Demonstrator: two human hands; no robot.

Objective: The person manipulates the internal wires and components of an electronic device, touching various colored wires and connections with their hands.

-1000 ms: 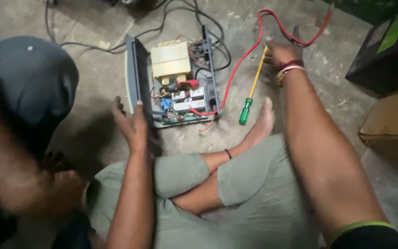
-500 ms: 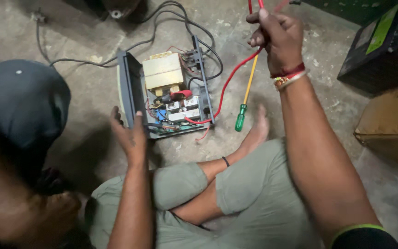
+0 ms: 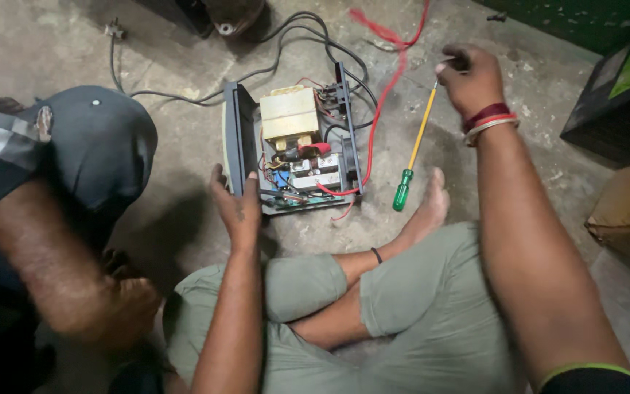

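Yellow-shafted screwdriver (image 3: pixel 415 149) beside boxy metal chassis (image 3: pixel 294 149)

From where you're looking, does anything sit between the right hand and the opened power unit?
Only the red wire crosses the bare floor between the right hand and the power unit. The yellow screwdriver hangs from that hand beside it.

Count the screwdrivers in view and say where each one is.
1. A screwdriver with a yellow shaft and green handle hangs tip-up from the right hand, to the right of the opened electrical unit that the left hand steadies. Others may be hidden.
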